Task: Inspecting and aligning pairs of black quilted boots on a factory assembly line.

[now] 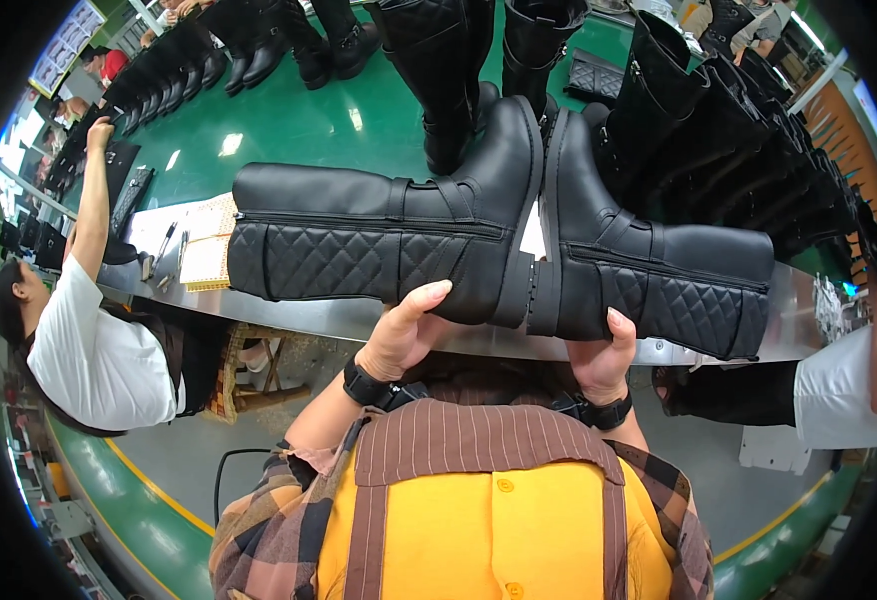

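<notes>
Left grip [406, 338] and right grip [602, 362] hold two boots [359, 245] near their heels [512, 297].

Papers [207, 240] on table [289, 130], left of boot pair [489, 190]

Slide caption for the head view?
Left hand holds one black boot, right hand another black boot, soles facing, at a green worktable.

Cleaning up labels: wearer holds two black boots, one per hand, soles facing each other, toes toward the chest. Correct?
No: in the head view, the left boot and right boot point toes away from the wearer's chest. The rest stands.
</notes>
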{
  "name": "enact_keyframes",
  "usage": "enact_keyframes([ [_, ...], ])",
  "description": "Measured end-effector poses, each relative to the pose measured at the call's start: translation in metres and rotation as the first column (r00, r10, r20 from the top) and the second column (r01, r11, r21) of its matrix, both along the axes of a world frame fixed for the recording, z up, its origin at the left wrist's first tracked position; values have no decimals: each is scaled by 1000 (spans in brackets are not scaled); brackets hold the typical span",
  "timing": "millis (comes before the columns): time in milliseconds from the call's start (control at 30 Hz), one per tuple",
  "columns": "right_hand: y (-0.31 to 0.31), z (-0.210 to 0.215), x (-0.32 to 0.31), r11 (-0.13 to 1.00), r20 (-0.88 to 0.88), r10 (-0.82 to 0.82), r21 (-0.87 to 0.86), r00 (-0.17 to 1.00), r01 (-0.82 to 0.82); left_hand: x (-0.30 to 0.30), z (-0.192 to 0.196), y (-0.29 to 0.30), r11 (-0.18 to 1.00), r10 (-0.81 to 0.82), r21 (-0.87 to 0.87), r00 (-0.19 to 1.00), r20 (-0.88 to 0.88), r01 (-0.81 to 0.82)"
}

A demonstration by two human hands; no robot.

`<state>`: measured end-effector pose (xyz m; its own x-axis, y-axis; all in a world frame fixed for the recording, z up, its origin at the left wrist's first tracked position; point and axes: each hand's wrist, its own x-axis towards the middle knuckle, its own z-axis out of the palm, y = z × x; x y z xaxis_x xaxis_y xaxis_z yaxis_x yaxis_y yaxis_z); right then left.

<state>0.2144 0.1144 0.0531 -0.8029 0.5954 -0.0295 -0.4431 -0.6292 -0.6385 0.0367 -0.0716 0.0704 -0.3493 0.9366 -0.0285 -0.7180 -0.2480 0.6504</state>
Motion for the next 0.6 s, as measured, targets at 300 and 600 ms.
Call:
enact_keyframes([
  [300,9,-20,4,995,-1,55,79,999,-54,1,-2,4,994,23,106,999,-34,-19],
  [600,4,23,-11,625,327,-53,748,944,-224,17,20,21,880,-5,-397,832,-555,-259],
])
